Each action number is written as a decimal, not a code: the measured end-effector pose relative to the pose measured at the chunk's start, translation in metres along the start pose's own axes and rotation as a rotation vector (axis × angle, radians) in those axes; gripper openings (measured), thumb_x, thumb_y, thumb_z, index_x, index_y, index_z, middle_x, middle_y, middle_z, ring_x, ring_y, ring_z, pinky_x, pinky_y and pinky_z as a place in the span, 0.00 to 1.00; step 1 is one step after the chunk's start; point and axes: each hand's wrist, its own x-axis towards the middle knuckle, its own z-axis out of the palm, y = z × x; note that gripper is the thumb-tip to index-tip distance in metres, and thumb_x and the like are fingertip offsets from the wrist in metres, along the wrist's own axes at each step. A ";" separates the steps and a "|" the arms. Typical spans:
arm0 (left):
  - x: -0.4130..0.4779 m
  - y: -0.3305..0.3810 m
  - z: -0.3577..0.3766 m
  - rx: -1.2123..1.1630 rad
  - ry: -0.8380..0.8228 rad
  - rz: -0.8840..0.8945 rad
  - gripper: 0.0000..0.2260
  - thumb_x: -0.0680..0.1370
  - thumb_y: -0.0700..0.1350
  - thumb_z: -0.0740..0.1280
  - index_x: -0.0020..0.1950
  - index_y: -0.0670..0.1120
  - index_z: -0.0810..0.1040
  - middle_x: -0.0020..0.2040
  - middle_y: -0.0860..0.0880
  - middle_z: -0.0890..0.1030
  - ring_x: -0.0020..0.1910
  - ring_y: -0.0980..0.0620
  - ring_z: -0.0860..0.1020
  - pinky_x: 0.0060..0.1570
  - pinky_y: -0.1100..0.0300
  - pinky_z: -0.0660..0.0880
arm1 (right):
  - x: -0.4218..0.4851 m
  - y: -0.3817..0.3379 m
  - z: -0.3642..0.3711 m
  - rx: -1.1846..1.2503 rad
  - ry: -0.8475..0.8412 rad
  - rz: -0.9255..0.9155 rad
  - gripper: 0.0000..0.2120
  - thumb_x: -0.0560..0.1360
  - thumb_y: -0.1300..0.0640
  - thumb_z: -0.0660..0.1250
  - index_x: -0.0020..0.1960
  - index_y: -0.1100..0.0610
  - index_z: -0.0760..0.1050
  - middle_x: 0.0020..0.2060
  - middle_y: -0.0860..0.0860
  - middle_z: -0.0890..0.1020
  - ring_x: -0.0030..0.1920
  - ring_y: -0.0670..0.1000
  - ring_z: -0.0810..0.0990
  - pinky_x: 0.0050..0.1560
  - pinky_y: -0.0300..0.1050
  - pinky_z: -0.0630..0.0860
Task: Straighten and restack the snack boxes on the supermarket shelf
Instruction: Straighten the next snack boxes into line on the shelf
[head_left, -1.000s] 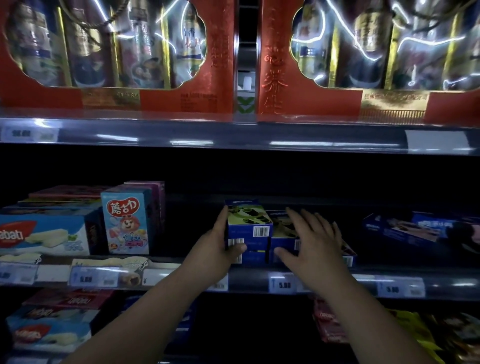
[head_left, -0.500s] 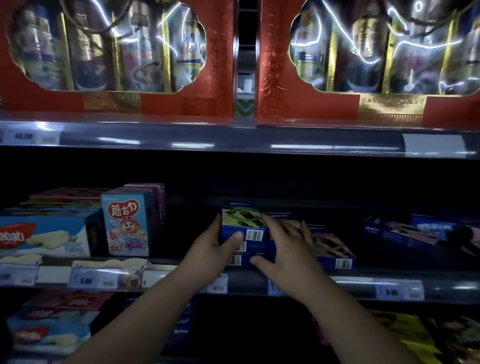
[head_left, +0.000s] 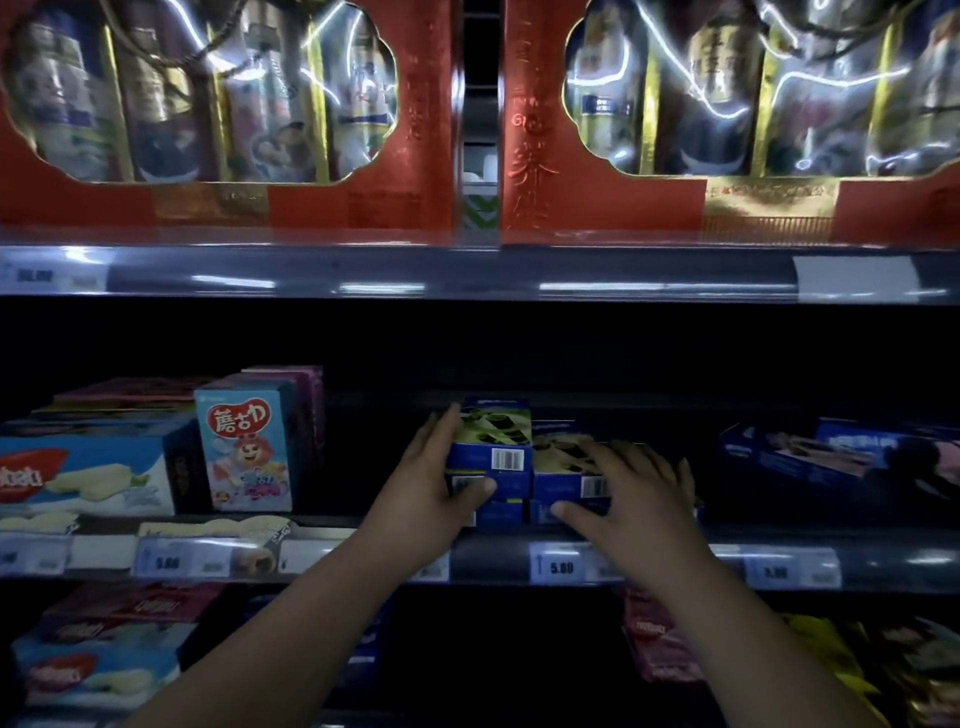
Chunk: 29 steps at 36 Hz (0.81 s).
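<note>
Two stacks of small blue snack boxes stand side by side on the middle shelf (head_left: 883, 566). The left stack (head_left: 493, 457) is taller, with a barcode facing me. My left hand (head_left: 431, 483) grips its left side, thumb across the front. The right stack (head_left: 563, 475) is lower. My right hand (head_left: 628, 504) lies spread over its top and front, fingers forward, thumb under the front edge. The boxes beneath my right palm are hidden.
A light-blue cartoon box (head_left: 244, 452) and a wide wafer box (head_left: 88, 467) stand to the left. Flat dark-blue boxes (head_left: 831, 457) lie to the right. Red gift boxes (head_left: 223, 119) fill the shelf above. Price tags (head_left: 561, 564) line the rail. More packs sit on the shelf below.
My right hand has slid back to the right, from the left stack's front onto the lower right stack. My left hand has stayed on the left stack.
</note>
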 end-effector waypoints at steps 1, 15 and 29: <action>-0.001 0.002 0.001 0.036 -0.011 0.023 0.37 0.76 0.56 0.68 0.78 0.62 0.49 0.79 0.56 0.52 0.76 0.56 0.54 0.70 0.62 0.59 | -0.001 0.002 0.002 0.014 -0.012 -0.004 0.39 0.67 0.25 0.55 0.74 0.39 0.59 0.71 0.47 0.69 0.71 0.55 0.63 0.72 0.57 0.51; -0.003 0.049 0.038 0.447 0.125 0.312 0.36 0.76 0.60 0.64 0.79 0.58 0.49 0.80 0.49 0.46 0.78 0.48 0.41 0.75 0.49 0.47 | -0.016 0.037 -0.006 -0.005 -0.093 0.130 0.42 0.66 0.22 0.54 0.74 0.42 0.57 0.72 0.48 0.67 0.68 0.57 0.66 0.69 0.56 0.62; 0.023 0.125 0.171 0.576 -0.009 0.524 0.25 0.76 0.62 0.57 0.69 0.53 0.74 0.71 0.48 0.72 0.75 0.43 0.63 0.71 0.43 0.63 | -0.014 0.200 -0.066 -0.123 0.079 0.182 0.38 0.70 0.29 0.59 0.75 0.45 0.58 0.74 0.52 0.65 0.73 0.57 0.61 0.72 0.58 0.57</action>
